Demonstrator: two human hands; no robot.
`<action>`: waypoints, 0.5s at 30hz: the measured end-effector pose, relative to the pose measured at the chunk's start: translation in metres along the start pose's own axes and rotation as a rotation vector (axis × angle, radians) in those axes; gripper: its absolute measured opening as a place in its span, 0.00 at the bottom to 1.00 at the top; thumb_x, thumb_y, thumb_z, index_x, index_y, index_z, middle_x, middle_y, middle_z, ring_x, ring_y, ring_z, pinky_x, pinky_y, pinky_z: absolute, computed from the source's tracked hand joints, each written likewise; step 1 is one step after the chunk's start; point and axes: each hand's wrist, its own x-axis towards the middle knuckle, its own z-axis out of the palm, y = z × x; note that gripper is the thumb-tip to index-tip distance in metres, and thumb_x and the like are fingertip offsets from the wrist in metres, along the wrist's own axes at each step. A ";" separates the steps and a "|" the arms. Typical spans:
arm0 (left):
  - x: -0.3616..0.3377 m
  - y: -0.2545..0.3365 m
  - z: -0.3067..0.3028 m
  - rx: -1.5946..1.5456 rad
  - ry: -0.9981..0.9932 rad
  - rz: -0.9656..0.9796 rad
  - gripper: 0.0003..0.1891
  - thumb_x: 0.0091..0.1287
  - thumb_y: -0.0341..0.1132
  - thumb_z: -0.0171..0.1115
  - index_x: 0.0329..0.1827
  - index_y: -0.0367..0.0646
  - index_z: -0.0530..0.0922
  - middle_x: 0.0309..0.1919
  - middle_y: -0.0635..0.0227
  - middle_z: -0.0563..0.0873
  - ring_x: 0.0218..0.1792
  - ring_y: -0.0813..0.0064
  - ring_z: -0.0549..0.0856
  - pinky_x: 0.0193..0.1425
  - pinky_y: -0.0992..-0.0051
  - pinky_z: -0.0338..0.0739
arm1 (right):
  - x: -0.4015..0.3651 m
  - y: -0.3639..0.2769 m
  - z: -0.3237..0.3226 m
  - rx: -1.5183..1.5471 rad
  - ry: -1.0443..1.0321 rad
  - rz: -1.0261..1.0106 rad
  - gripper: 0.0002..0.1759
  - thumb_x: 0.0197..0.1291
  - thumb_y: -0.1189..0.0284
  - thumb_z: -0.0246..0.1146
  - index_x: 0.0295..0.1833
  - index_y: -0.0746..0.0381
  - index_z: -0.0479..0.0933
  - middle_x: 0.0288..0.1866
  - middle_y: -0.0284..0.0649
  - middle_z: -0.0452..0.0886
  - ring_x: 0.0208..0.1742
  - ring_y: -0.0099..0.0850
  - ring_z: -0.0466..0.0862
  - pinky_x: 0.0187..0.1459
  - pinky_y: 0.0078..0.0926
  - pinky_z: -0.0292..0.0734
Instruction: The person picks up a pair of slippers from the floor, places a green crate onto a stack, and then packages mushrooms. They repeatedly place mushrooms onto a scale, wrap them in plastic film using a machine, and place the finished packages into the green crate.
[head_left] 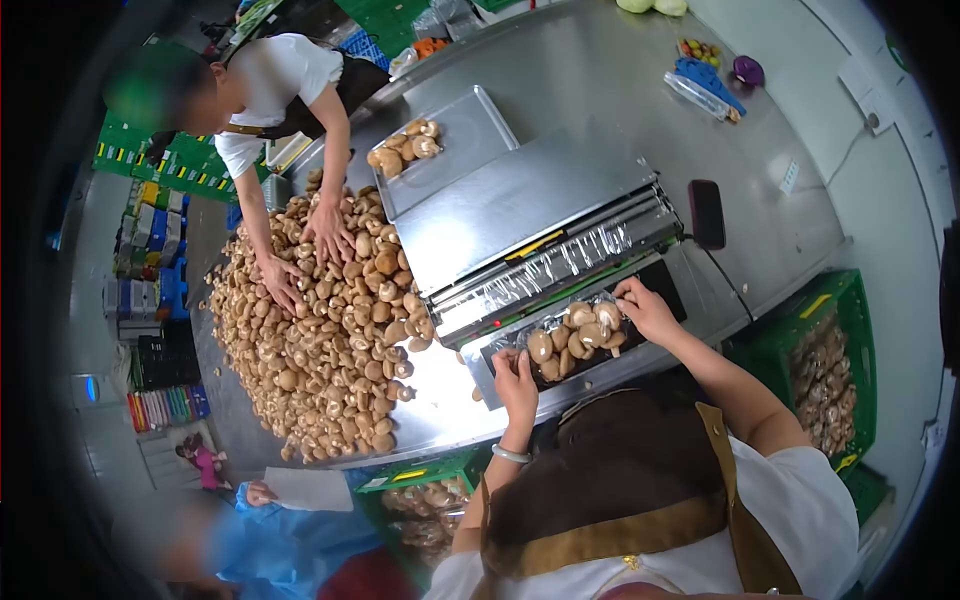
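Observation:
A pack of brown mushrooms (572,343) under clear plastic film lies on the dark plate (660,287) at the front of a metal wrapping machine (520,215). My left hand (515,385) pinches the film at the pack's left end, its fingers close together. At the right end, my right hand (643,307) grips the film between thumb and fingers. Behind the pack, a strip of wrinkled clear film (560,265) stretches along the machine's roller.
A large mushroom pile (320,340) covers the table's left side, where a co-worker's hands (328,232) rest on it. A metal tray (470,130) holds several mushrooms. Green crates (862,350) of packed mushrooms stand right and below. A phone (706,214) lies beside the machine.

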 end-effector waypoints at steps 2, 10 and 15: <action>-0.004 -0.004 -0.001 -0.054 0.038 -0.016 0.09 0.72 0.29 0.62 0.42 0.38 0.69 0.26 0.66 0.75 0.25 0.75 0.75 0.32 0.73 0.71 | -0.002 0.005 0.006 0.116 0.141 -0.016 0.10 0.68 0.73 0.62 0.50 0.65 0.72 0.32 0.41 0.83 0.34 0.28 0.83 0.38 0.28 0.75; 0.007 0.009 -0.011 0.241 -0.145 0.084 0.05 0.72 0.28 0.61 0.44 0.39 0.74 0.24 0.62 0.78 0.24 0.68 0.81 0.31 0.72 0.74 | -0.106 0.010 -0.056 0.246 0.531 0.106 0.07 0.71 0.79 0.58 0.49 0.60 0.68 0.21 0.25 0.63 0.22 0.12 0.60 0.22 0.18 0.54; 0.024 0.020 0.045 0.535 -0.364 0.697 0.18 0.62 0.27 0.62 0.56 0.47 0.78 0.31 0.65 0.82 0.28 0.63 0.84 0.33 0.66 0.79 | -0.100 0.130 0.020 -0.101 0.735 0.131 0.07 0.70 0.78 0.59 0.50 0.60 0.69 0.29 0.31 0.77 0.32 0.25 0.79 0.37 0.26 0.74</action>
